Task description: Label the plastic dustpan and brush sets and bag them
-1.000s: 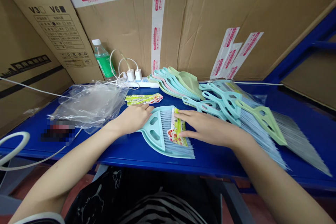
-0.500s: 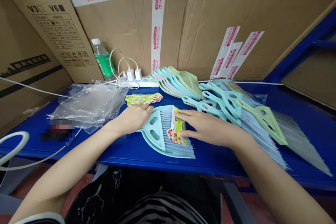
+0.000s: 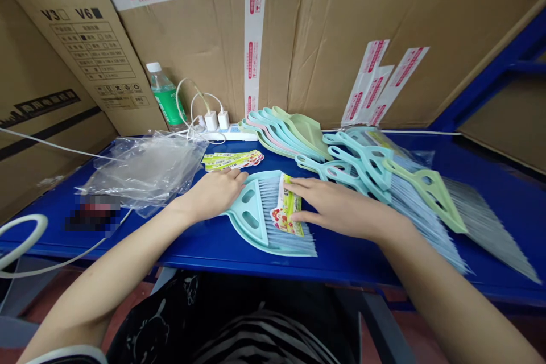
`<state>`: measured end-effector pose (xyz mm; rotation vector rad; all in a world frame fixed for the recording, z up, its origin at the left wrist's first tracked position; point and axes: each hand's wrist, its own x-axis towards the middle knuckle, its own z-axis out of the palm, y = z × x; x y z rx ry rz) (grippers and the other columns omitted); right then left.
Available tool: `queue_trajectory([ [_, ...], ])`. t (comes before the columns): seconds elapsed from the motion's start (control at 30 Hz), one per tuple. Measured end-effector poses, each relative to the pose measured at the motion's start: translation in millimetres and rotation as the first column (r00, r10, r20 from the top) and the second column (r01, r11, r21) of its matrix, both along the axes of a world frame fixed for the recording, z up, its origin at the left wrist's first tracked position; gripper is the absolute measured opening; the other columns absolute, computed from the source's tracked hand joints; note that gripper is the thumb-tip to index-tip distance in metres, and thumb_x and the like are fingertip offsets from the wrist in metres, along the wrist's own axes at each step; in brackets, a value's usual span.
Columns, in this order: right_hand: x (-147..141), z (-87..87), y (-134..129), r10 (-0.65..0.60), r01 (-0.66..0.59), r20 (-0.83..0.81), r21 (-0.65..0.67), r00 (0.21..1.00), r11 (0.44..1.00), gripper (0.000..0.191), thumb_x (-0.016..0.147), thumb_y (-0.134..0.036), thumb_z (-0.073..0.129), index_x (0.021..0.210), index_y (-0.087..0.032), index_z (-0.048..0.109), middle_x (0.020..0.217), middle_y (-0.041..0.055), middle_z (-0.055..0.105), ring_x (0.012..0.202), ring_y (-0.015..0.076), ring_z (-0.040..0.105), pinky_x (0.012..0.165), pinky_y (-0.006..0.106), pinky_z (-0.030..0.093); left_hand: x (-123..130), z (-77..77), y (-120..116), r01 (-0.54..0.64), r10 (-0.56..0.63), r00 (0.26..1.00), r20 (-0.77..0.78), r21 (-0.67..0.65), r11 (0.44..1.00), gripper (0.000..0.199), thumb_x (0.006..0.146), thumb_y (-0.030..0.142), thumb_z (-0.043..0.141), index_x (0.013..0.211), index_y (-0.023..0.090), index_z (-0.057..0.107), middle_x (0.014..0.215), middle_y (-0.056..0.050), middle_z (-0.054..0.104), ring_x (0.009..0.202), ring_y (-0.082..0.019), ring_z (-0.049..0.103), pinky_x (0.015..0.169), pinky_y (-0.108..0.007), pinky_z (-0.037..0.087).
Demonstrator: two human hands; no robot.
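One turquoise broom [image 3: 249, 219], bristles pointing right

Beside the clear plastic bag [image 3: 145, 173], a pixelated patch [image 3: 92, 215] hides something. Past the bag, the stack of labels [image 3: 233, 160] is unreadably small.

Blue metal surface [image 3: 205, 247]: 1 clear plastic bag [image 3: 145, 173], 1 spread of printed labels [image 3: 232, 160], 1 white power strip [image 3: 234, 134]. Also laid out: pastel dustpans [image 3: 285, 133] and brooms [image 3: 426, 222].

On your bench [image 3: 205, 256], the dustpan [image 3: 247, 222] lies at twelve o'clock, the brooms [image 3: 422, 222] at two, the plastic bag [image 3: 145, 173] at ten.
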<state>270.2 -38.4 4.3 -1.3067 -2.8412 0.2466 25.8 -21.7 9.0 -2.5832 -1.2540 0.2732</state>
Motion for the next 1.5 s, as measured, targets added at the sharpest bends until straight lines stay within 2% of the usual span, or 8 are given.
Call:
queue_trajectory([
  [0.2,3.6,-5.2,1.2,0.014,-0.013,-0.017,0.058,1.000,0.998,0.057,0.092,-0.045,0.051,0.141,-0.015,0.052,0.144,0.0160,0.051,0.128,0.0329,0.053,0.103,0.047,0.046,1.4,1.3,-1.4,-0.007,0.007,1.000,-0.029,0.000,1.000,0.027,0.095,0.013,0.037,0.114,0.013,0.056,0.110,-0.013,0.068,0.102,-0.025,0.067,0.089,-0.037,0.053],
  [0.6,-1.7,1.2,-2.6,-0.028,0.028,0.041,-0.007,0.999,1.000,0.062,0.092,-0.038,0.053,0.143,-0.004,0.046,0.148,0.0208,0.044,0.133,0.0347,0.046,0.108,0.047,0.041,3.3,3.1,-1.9,-0.023,0.023,0.999,-0.025,-0.029,0.999,0.027,0.095,0.011,0.038,0.116,0.011,0.055,0.115,-0.014,0.066,0.107,-0.027,0.066,0.091,-0.037,0.051],
  [0.77,-0.3,-0.3,-1.7,-0.008,0.007,0.015,0.027,1.000,1.000,0.058,0.092,-0.040,0.052,0.142,-0.011,0.050,0.146,0.0178,0.048,0.131,0.0336,0.050,0.105,0.048,0.044,3.0,2.8,-1.4,-0.017,0.016,0.999,-0.045,-0.021,1.000,0.027,0.096,0.012,0.039,0.118,0.012,0.055,0.116,-0.013,0.066,0.107,-0.027,0.066,0.092,-0.037,0.051],
  [0.97,-3.1,2.1,-2.6,-0.026,0.027,0.027,-0.006,0.999,1.000,0.060,0.092,-0.037,0.054,0.142,-0.005,0.047,0.146,0.0198,0.047,0.132,0.0344,0.048,0.106,0.048,0.043,3.2,3.0,-1.9,-0.025,0.023,0.999,-0.047,-0.024,0.999,0.027,0.097,0.013,0.039,0.118,0.011,0.055,0.116,-0.013,0.066,0.106,-0.027,0.066,0.092,-0.038,0.051],
  [1.27,-2.0,0.5,-0.1,0.005,-0.005,-0.009,0.053,1.000,0.999,0.055,0.091,-0.039,0.055,0.138,-0.010,0.053,0.141,0.0174,0.055,0.126,0.0335,0.055,0.101,0.047,0.047,2.4,2.2,-1.6,-0.019,0.018,1.000,-0.024,-0.022,1.000,0.025,0.096,0.013,0.039,0.115,0.012,0.055,0.115,-0.013,0.066,0.105,-0.026,0.066,0.090,-0.037,0.051],
  [1.5,-1.5,-0.1,-1.3,-0.002,0.002,-0.001,0.041,1.000,0.999,0.054,0.091,-0.037,0.055,0.138,-0.009,0.053,0.141,0.0176,0.055,0.125,0.0333,0.055,0.101,0.046,0.048,3.0,1.9,-1.5,-0.026,0.025,0.999,-0.034,-0.028,0.999,0.026,0.096,0.013,0.039,0.117,0.012,0.056,0.116,-0.013,0.066,0.107,-0.027,0.066,0.093,-0.038,0.050],
])
